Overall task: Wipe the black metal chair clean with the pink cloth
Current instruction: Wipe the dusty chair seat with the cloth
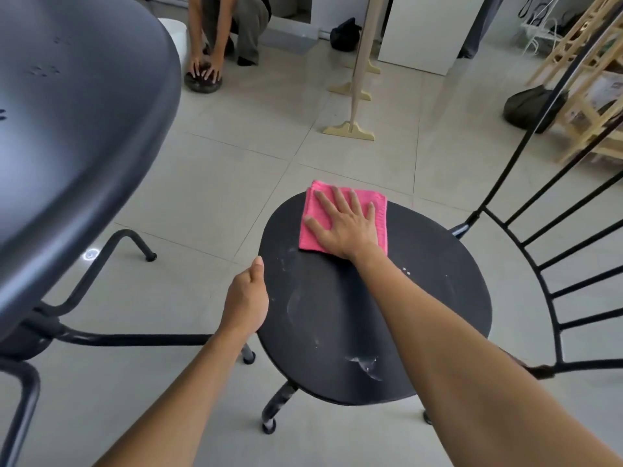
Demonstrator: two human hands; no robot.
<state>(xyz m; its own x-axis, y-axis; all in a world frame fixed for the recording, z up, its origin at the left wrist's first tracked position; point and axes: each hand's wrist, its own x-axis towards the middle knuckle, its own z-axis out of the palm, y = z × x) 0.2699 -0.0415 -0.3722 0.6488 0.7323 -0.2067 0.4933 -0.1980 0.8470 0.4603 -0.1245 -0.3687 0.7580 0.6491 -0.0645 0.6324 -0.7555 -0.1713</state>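
Observation:
The black metal chair point(418, 298) stands in front of me, its round seat facing up and its barred backrest point(553, 257) off to the right. White smears and specks mark the seat's middle and near part. A folded pink cloth point(315, 230) lies flat on the far edge of the seat. My right hand point(344, 224) presses on the cloth, palm down, fingers spread. My left hand point(247, 298) grips the seat's left rim, thumb on top.
A second black chair point(77, 129) looms close at the left, its legs reaching toward mine. On the tiled floor beyond, a person point(229, 25) crouches with both hands on a dark round object. Pale wooden stands point(350, 129) and wooden racks point(593, 79) are at the back right.

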